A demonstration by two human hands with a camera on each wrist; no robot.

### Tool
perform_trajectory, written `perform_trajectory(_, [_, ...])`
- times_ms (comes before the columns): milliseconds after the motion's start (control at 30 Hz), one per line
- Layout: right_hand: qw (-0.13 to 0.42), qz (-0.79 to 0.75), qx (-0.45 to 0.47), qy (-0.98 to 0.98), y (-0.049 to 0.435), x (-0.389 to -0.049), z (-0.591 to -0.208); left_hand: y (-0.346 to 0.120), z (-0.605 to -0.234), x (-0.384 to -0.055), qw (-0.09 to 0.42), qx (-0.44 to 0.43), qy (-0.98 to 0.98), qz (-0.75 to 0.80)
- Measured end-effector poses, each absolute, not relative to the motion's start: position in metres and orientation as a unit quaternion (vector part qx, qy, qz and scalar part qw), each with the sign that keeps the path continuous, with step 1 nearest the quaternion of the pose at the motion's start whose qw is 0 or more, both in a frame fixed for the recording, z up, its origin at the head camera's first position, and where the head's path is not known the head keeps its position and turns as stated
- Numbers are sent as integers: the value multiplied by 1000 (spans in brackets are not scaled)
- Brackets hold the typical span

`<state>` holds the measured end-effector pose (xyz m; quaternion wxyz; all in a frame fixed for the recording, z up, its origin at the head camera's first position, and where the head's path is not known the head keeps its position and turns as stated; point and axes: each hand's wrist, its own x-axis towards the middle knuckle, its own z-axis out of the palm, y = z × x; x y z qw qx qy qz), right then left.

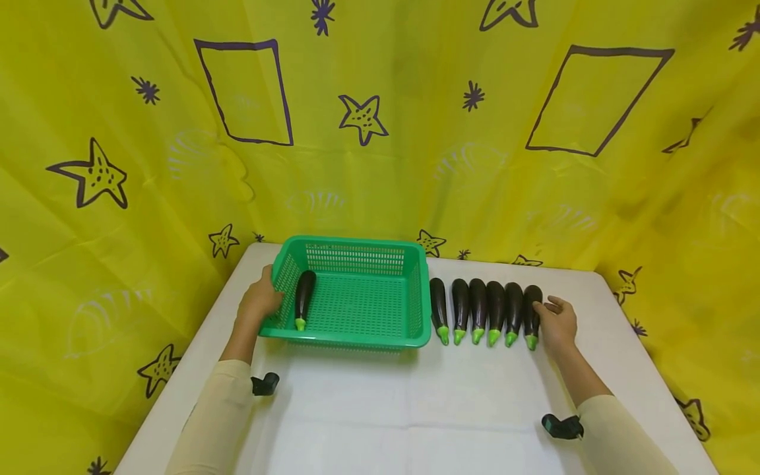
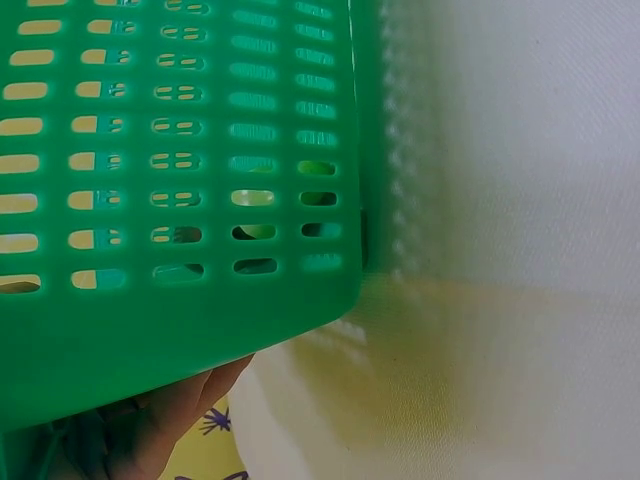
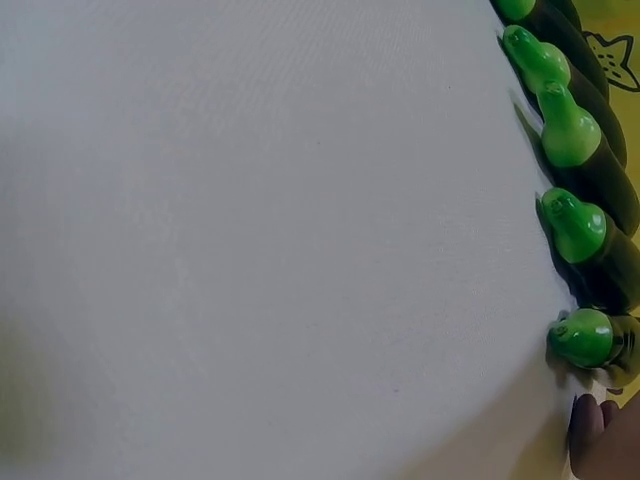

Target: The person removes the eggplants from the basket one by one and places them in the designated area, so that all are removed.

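Observation:
My left hand grips the left rim of a green plastic basket, with fingers showing below the basket's edge in the left wrist view. Inside, on the left, lies one dark eggplant, its green stem end toward me. To the right of the basket, several eggplants lie side by side, green ends toward me. My right hand is at the rightmost eggplant; the thumb touches it and the other fingers are off to its right. Its fingers appear at the right wrist view's lower corner.
A white-covered table bears everything. A yellow curtain with drawn stars and frames hangs behind it and along both sides. Dark wrist devices sit by both sleeves.

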<state>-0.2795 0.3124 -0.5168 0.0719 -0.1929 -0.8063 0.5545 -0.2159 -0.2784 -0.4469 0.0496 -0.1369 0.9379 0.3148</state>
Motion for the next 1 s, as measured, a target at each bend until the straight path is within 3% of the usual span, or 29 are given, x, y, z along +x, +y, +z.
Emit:
perform_trajectory(500, [162,539,-136,-815,300,-274,-499,-278,-447,-215,45,-137,940,310])
perform_trajectory(1000, [83,623,-48,-777,242,-257,-467,-282,-452,-215,32,-130,944,303])
